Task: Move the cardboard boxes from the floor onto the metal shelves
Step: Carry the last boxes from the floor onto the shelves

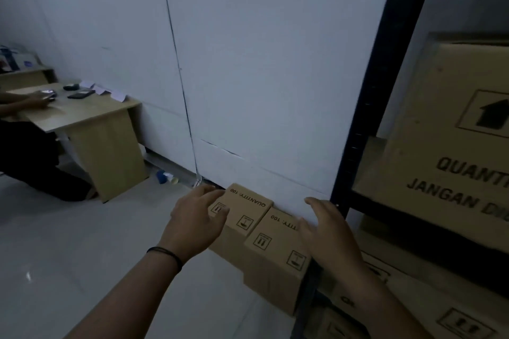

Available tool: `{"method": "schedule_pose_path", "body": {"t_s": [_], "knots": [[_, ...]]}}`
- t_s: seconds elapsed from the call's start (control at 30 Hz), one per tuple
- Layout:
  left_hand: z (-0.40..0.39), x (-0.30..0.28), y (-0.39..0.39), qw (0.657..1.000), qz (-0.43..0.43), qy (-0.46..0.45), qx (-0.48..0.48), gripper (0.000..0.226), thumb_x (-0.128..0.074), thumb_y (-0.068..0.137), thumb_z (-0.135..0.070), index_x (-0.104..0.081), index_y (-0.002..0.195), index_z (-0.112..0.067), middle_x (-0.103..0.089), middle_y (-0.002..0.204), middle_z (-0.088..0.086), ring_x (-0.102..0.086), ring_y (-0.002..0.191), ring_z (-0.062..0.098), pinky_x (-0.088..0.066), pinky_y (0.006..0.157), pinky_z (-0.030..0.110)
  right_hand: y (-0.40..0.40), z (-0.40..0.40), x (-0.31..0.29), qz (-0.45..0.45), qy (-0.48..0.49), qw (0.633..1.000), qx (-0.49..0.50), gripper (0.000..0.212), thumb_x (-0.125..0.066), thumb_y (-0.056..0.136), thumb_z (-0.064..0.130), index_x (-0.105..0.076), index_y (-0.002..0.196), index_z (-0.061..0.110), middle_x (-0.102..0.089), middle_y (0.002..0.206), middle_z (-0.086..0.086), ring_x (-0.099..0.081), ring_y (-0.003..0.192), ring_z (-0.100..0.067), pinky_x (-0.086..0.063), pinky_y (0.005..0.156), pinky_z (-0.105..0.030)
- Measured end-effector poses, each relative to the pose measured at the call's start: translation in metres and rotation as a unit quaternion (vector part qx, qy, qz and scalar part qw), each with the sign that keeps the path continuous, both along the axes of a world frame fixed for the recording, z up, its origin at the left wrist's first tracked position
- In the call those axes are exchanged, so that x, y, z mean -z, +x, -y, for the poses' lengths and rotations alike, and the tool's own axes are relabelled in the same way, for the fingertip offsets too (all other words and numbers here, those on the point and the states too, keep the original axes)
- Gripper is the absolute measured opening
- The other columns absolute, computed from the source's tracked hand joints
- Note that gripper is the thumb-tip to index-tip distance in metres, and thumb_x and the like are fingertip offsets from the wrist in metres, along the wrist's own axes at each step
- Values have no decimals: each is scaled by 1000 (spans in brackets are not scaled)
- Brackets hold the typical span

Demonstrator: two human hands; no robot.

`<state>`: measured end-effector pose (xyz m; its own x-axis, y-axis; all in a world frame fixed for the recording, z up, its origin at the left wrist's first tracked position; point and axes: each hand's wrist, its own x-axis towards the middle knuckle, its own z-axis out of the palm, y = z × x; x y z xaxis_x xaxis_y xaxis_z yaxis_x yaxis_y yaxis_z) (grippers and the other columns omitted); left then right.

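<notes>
left: bare floor (82,256) – open | behind: wall (275,91) | right: shelf post (355,129) – blocks

Both arms reach forward, left grip (197,217) and right grip (327,231) with fingers spread.

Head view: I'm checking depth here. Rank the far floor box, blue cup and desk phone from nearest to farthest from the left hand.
1. Far floor box, under the left hand.
2. Blue cup, on the floor by the wall.
3. Phone, up on the desk, far left.
</notes>
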<state>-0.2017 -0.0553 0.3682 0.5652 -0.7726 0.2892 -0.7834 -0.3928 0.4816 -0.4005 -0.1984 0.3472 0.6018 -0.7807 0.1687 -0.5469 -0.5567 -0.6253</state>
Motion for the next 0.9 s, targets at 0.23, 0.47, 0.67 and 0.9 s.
{"method": "schedule_pose_path", "body": {"t_s": [0.23, 0.47, 0.67, 0.9], "knots": [[25, 29, 114, 997, -26, 40, 66, 46, -60, 92, -36, -55, 134, -19, -48, 139, -2, -45, 126, 14, -36, 106, 28, 79, -3, 31, -2, 64, 993, 100, 45, -49, 99, 25, -40, 142, 18, -45, 135, -3, -44, 109, -11, -37, 87, -21], [78, 60, 177, 984, -66, 71, 147, 44, -59, 92, -32, -56, 133, -16, -51, 136, -2, -49, 121, 14, -37, 99, 22, 117, 7, 60, 3, 87, 981, 176, 24, -51, 96, 19, -51, 118, 30, -49, 115, 12, -49, 102, -8, -35, 71, -10], [129, 97, 206, 974, -99, 96, 177, 45, -61, 91, -32, -56, 132, -16, -51, 134, -1, -52, 117, 15, -41, 99, 24, 138, 45, 87, -9, 122, 965, 232, 47, -52, 98, 29, -38, 143, 28, -45, 133, 8, -42, 106, -4, -36, 89, -17], [170, 146, 236, 961, -143, 130, 196, 44, -62, 91, -28, -54, 132, -17, -52, 132, 0, -51, 116, 15, -42, 93, 18, 167, 73, 118, -50, 180, 945, 268, 48, -48, 99, 32, -36, 145, 25, -45, 134, 3, -43, 112, -9, -32, 87, -16]]}}
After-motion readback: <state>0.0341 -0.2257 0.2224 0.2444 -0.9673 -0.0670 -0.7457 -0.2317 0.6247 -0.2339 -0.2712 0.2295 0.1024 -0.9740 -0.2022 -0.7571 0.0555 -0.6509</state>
